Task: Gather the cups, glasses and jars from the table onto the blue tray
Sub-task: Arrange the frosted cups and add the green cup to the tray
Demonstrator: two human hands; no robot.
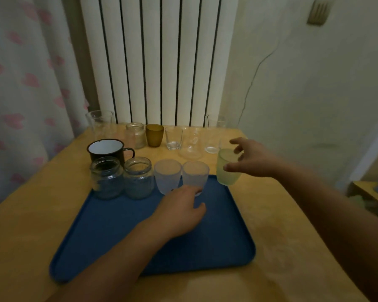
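Observation:
The blue tray [109, 232] lies on the wooden table. Along its far edge stand two glass jars [106, 178] [139, 178] and two frosted glasses [168, 175] [195, 172]. My left hand [180, 211] curls around the base of the right frosted glass. My right hand [252, 159] grips a pale green frosted cup [227, 173] near its rim, at the tray's far right corner; whether the cup touches down is unclear. On the table behind the tray stand a black enamel mug [106, 149], a small jar [136, 135], an amber cup [154, 135] and a clear tumbler [173, 138].
A tall clear glass [100, 125], a clear carafe [191, 147] and another clear glass [214, 136] stand at the table's back edge, against a white radiator [159, 62]. A curtain hangs at left. The near half of the tray is bare.

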